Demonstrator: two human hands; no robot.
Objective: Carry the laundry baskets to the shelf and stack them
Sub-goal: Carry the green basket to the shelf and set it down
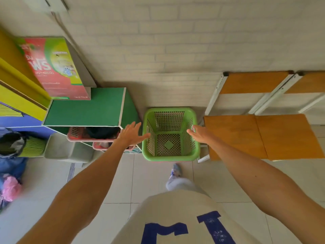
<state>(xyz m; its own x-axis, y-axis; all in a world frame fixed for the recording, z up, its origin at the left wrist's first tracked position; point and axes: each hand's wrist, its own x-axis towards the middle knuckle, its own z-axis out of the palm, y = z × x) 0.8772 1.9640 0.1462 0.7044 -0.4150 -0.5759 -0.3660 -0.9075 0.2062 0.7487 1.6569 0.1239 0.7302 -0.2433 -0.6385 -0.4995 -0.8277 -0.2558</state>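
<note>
Green laundry basket [170, 132] on floor at 12 o'clock, left hand [132, 133] and right hand [201, 134] flanking its rim, both grips released, shirt lettering [186, 228] reading upside-down "TM", Thai-print box [54, 67] at 10 o'clock

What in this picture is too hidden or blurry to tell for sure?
Head view only:
- Pink baskets: mostly hidden under the green cabinet top; contents unclear.
- Beneath the green basket: hidden by it.
- Clothes pile: blurred, cut off by left edge.
- Left hand, right hand: open; rim contact uncertain.
</note>
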